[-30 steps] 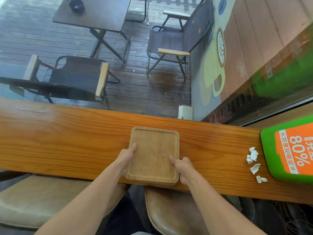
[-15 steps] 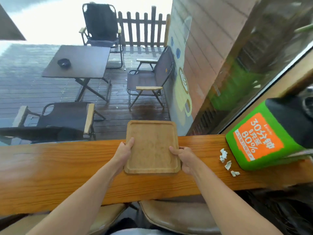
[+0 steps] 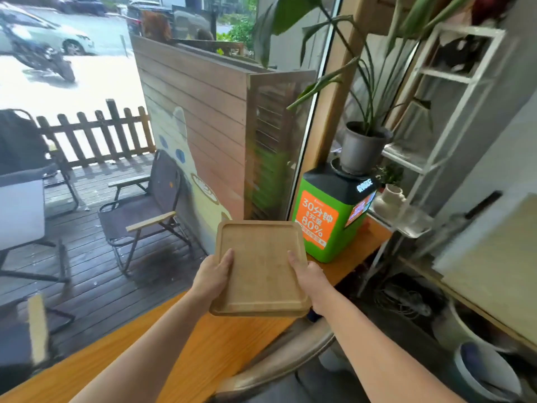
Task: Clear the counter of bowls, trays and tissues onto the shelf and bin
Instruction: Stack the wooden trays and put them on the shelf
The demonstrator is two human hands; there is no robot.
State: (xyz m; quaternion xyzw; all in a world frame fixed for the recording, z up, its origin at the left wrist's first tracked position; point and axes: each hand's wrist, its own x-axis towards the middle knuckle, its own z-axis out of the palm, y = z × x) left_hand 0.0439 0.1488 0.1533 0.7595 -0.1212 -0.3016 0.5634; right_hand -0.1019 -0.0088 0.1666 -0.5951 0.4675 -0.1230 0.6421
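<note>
Two bare hands hold one shallow, square-cornered bamboo tray (image 3: 263, 266) in the air above the long orange-brown wooden counter (image 3: 186, 344), clear of its surface. The counter, the largest thing near, runs from lower left toward the window corner at the right. On its far end stands a green box-shaped charging station with an orange panel (image 3: 328, 219), and on top of that a grey pot holding a tall green-leaved plant (image 3: 360, 149). Just right of the station stands a white metal shelf frame (image 3: 436, 135), with a small cream ceramic vase (image 3: 389, 199) on a low tier; what sits on the upper tiers is too blurred to tell. A tan leather stool seat (image 3: 279, 365) lies below the forearms.

The tray is empty, held nearly level, its slightly longer axis running away from the person toward the station. The left hand (image 3: 213, 274) clamps the left rim, thumb lying on the inner face, fingers hidden beneath. The right hand (image 3: 308, 276) grips the right rim likewise, thumb on top.
</note>
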